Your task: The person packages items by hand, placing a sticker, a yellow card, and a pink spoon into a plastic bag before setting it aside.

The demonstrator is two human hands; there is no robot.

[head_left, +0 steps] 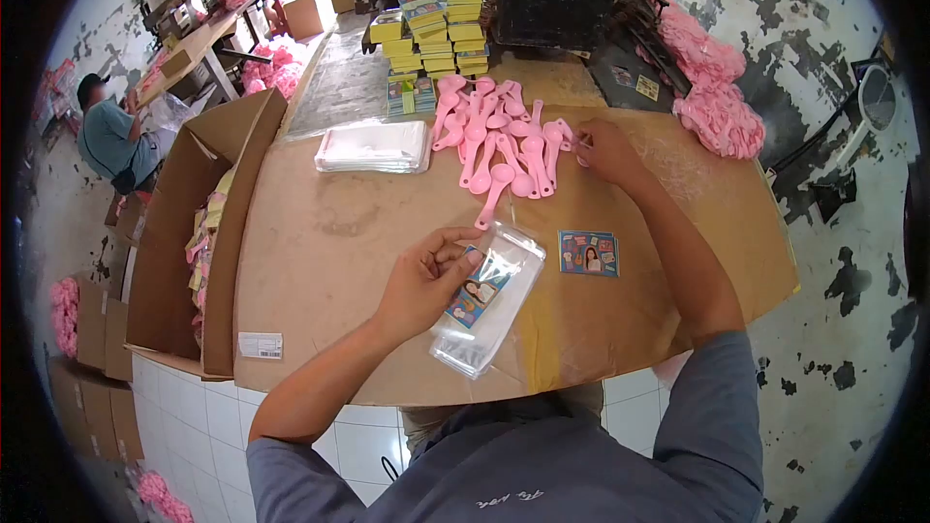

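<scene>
My left hand [424,279] holds a clear plastic bag [491,298] with a printed picture card [478,295] inside it, low over the brown cardboard-covered table [329,252]. My right hand [607,149] reaches to the right edge of a pile of pink plastic spoons [504,140] and pinches one spoon handle. A second picture card [588,253] lies flat on the table between my arms.
A stack of clear bags [373,146] lies left of the spoons. Yellow booklet stacks [436,24] stand behind. An open cardboard box [199,232] with packed items sits at the left edge. Pink parts [715,87] heap at far right. A seated person [108,136] works at far left.
</scene>
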